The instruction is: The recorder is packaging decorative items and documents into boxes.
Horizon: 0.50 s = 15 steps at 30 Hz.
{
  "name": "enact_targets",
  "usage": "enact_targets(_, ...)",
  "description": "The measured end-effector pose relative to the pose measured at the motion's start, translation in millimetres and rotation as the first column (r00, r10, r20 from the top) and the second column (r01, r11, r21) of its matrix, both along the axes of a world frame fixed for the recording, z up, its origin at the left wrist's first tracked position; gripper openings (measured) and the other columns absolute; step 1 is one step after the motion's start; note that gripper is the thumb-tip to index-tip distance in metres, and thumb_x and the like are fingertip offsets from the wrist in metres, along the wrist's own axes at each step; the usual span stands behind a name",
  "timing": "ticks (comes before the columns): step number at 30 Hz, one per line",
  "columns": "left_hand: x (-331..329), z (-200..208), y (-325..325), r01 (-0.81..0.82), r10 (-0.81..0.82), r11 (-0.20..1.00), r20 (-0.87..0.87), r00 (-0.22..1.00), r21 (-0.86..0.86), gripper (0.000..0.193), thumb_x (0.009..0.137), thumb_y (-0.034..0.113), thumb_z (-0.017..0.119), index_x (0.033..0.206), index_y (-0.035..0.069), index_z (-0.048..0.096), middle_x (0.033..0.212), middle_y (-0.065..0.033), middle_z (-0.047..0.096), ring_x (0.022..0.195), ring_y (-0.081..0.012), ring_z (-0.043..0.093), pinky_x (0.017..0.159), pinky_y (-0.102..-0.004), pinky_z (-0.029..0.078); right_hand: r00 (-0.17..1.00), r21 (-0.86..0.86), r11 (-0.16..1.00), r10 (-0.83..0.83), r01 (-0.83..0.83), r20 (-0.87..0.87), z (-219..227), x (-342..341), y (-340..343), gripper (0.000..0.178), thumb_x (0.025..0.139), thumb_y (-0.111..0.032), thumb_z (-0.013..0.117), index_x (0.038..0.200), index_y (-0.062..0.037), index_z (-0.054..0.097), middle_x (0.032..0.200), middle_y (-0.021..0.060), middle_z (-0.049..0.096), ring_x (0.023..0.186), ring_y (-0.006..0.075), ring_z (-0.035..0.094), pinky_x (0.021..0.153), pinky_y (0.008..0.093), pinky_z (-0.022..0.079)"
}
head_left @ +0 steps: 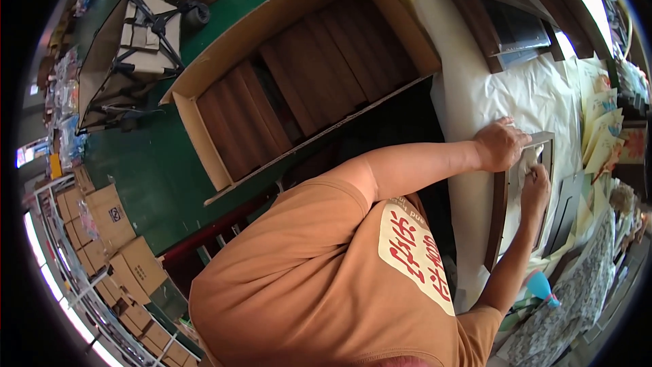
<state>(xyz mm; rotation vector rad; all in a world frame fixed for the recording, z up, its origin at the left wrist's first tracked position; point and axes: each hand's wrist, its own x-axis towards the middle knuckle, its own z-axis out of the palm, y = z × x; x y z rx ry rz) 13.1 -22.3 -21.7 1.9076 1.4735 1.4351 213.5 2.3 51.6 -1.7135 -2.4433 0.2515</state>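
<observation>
A wooden frame with brown sides lies on the white-covered work surface to my right. My left hand grips the frame's far end, fingers curled at the corner. Within the frame, my right hand has its fingers closed on a crumpled white cloth. Part of the cloth is hidden under the fingers. A dark flat panel lies just right of the frame.
An open cardboard box with dark brown wooden panels stands to my left. Brown wooden frames are at the far right. Stacked cartons and a black-framed cart stand on the green floor.
</observation>
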Motion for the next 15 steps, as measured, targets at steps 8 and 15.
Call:
enact_targets(8,0.8,-5.6,3.0,-0.037,0.036,0.999,0.021,0.999,0.032,0.032,0.091,0.014,0.062,0.119,0.001,0.069,0.112,-0.0126,0.076,0.102,-0.0296,0.071,0.114,-0.0463,0.044,0.975,-0.291,0.931,0.217,-0.219,-0.037,15.9,40.5,-45.9,0.01,0.081,0.004,0.054,0.08,-0.0032,0.06,0.076,0.0069,0.054,0.066,0.0228,0.048,0.062,0.037,0.04)
enact_targets(15,-11.9,5.3,-1.2,-0.008,0.007,1.0,0.034,0.999,0.019,0.03,0.091,0.012,0.063,0.117,0.0,0.069,0.119,-0.015,0.073,0.105,-0.0318,0.069,0.113,-0.0456,0.044,0.902,-0.098,0.969,-0.172,0.228,0.397,62.8,215.0,-103.3,0.022,0.091,-0.009,0.05,0.097,-0.0022,0.07,0.097,0.0144,0.063,0.082,0.0382,0.06,0.075,0.0473,0.048)
